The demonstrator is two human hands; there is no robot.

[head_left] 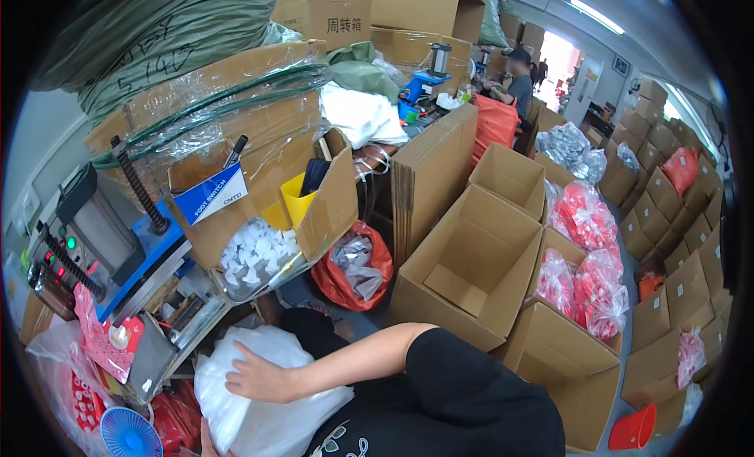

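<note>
Down at the lower left, the right hand [255, 376] lies flat on a white plastic bag [259, 398], its arm crossing the body in a black sleeve; the fingers are loosely spread over the top of the bag and pinch nothing. Only a sliver of the left hand [206, 441] shows at the bag's lower left edge, touching it from below; whether its fingers are spread or curled cannot be told. The bag sits in the person's lap, bulging and crumpled.

Just left of the bag stands a blue and grey press machine [118, 253] with black springs and lit buttons. A small blue fan [129, 435] lies below the machine, left of the bag. Above the bag a clear tray of white plastic parts [255, 257] leans out from a cardboard box holding a yellow bin [294, 202]. Up and right of the bag slumps an orange-red sack [353, 268], and beyond it stands an open empty carton [471, 272]. Further right of the bag, clear bags of red pieces [585, 261] fill other cartons. Far behind, another person [518, 80] sits at a bench.
</note>
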